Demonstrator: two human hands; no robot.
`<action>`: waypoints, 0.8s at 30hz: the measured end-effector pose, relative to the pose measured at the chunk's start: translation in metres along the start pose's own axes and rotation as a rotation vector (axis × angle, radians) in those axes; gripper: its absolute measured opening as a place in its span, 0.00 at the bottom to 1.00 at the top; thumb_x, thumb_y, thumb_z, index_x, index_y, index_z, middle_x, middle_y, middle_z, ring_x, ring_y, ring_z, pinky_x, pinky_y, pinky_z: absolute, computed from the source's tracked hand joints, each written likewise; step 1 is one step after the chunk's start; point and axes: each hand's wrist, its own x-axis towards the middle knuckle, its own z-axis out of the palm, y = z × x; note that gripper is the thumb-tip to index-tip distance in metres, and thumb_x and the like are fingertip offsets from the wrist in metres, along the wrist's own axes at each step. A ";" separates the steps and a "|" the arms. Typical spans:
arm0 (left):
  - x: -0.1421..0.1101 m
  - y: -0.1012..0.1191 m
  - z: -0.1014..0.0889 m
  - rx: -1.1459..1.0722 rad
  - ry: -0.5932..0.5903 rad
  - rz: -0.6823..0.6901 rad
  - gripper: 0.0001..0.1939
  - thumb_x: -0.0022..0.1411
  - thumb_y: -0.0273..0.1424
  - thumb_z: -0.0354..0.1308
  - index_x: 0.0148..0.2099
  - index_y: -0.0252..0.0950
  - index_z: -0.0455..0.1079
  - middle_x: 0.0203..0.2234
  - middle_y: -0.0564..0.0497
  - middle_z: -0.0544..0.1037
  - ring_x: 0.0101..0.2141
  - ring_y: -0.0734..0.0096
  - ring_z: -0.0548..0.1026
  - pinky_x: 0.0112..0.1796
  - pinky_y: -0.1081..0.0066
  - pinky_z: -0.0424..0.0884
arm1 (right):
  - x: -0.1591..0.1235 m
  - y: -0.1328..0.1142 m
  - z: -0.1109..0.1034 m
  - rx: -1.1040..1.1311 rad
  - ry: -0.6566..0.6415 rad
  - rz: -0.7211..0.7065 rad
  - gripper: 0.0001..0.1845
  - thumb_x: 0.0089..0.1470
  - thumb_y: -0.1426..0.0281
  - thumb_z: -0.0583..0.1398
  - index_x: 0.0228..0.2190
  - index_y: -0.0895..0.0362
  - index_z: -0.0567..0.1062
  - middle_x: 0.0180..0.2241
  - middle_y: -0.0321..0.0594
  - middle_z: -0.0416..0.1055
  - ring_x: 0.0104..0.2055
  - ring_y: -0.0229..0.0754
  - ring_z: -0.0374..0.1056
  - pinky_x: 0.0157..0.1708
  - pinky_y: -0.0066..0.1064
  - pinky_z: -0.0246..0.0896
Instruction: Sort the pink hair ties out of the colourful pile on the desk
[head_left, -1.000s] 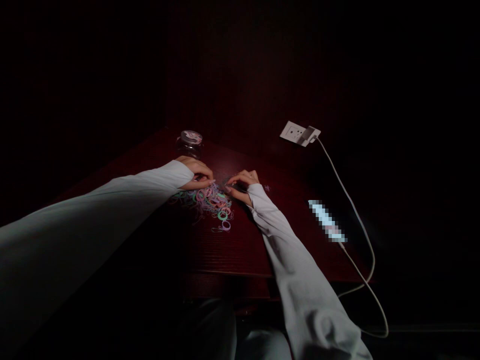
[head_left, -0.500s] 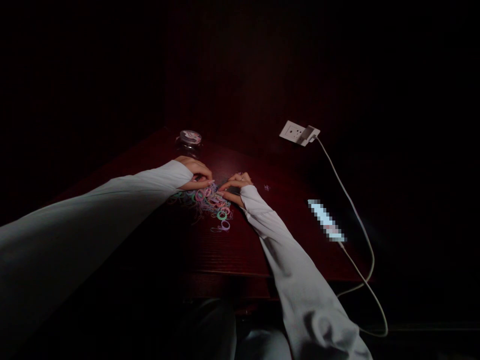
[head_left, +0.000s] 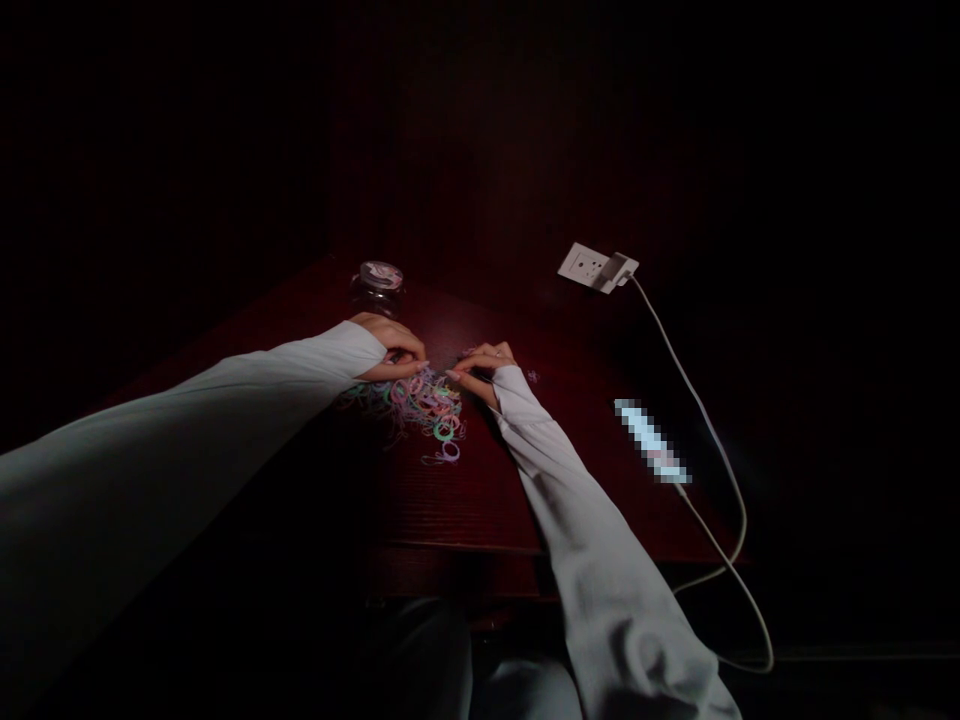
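Observation:
A loose heap of pastel hair ties (head_left: 424, 402), pink, green and purple, lies on the dark red table (head_left: 465, 510). My left hand (head_left: 394, 345) rests at the heap's far left edge, thumb and fingers pinched together at the ties; what sits between the tips is too small to make out. Just right of the heap is my right hand (head_left: 486, 370), its thumb and forefinger drawn together in a pinch. Anything in that pinch cannot be made out. Some purple ties show behind its fingers.
Behind my left hand stands a clear round jar (head_left: 379, 288) with a patterned lid. A small purple tie (head_left: 533, 377) lies apart on the right. A lit phone (head_left: 651, 440), blurred out, is cabled to a charger (head_left: 617, 271) in a white wall socket (head_left: 581, 264).
My right hand reached left to the heap's edge, then drew back to the right. My left hand has stayed nearly still at the ties.

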 end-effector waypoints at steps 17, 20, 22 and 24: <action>0.001 0.006 -0.003 -0.028 -0.035 -0.040 0.13 0.71 0.37 0.58 0.47 0.40 0.83 0.28 0.55 0.81 0.26 0.77 0.70 0.32 0.76 0.61 | 0.001 -0.009 -0.004 0.047 0.045 0.017 0.14 0.64 0.52 0.70 0.35 0.47 0.88 0.38 0.40 0.80 0.50 0.48 0.69 0.53 0.43 0.62; 0.002 0.008 -0.004 -0.055 -0.049 -0.037 0.14 0.70 0.38 0.59 0.48 0.40 0.84 0.28 0.55 0.81 0.25 0.77 0.70 0.32 0.76 0.62 | 0.001 -0.011 -0.004 0.056 0.047 0.000 0.15 0.64 0.52 0.69 0.35 0.48 0.88 0.38 0.40 0.80 0.48 0.47 0.69 0.54 0.43 0.61; 0.003 0.008 -0.003 -0.077 -0.058 -0.022 0.15 0.70 0.40 0.60 0.49 0.40 0.84 0.27 0.55 0.81 0.25 0.77 0.70 0.31 0.76 0.63 | 0.002 -0.014 -0.004 0.051 0.044 0.010 0.15 0.64 0.52 0.69 0.35 0.48 0.88 0.38 0.40 0.80 0.48 0.48 0.69 0.53 0.43 0.61; 0.004 0.006 -0.002 -0.086 -0.059 0.002 0.15 0.70 0.41 0.61 0.49 0.40 0.84 0.27 0.54 0.81 0.25 0.76 0.70 0.31 0.75 0.63 | 0.002 -0.016 -0.003 0.042 0.042 0.019 0.15 0.64 0.51 0.70 0.35 0.48 0.88 0.38 0.40 0.79 0.48 0.48 0.69 0.53 0.42 0.61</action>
